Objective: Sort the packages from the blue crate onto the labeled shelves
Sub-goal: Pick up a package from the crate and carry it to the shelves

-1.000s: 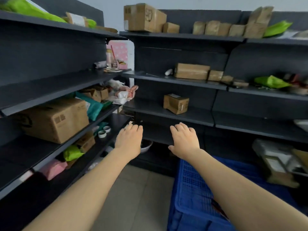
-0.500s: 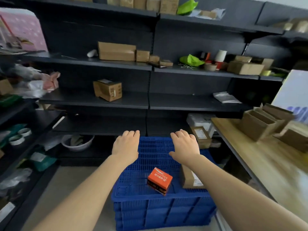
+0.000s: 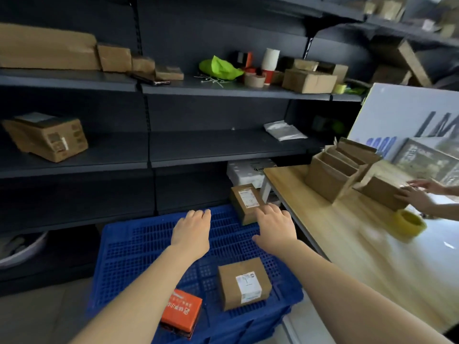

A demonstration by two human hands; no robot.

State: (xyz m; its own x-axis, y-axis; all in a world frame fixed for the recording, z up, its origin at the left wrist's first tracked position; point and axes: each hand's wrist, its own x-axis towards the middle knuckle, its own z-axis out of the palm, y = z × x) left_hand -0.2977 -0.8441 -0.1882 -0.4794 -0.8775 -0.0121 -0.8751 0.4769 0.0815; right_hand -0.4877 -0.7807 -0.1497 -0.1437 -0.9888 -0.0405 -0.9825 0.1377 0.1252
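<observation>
A blue crate (image 3: 139,247) stands on the floor in front of dark shelves (image 3: 198,147). Inside it lie an orange box (image 3: 181,310) near the front and a brown cardboard box (image 3: 242,281) with a white label. Another labelled brown box (image 3: 244,202) leans at the crate's far right corner. My left hand (image 3: 192,230) hovers palm down over the crate, fingers apart, holding nothing. My right hand (image 3: 275,225) hovers beside it, its fingertips close to the far brown box, holding nothing.
A wooden table (image 3: 347,239) runs along the right, with open cardboard boxes (image 3: 332,172), a yellow tape roll (image 3: 408,223) and another person's hands (image 3: 417,196). Boxes, a green bag (image 3: 218,68) and tape rolls sit on the shelves. A bowl (image 3: 22,249) lies low at left.
My view has swung right from the left shelving to the crate and table. Both hands stay outstretched and empty, now lower over the crate.
</observation>
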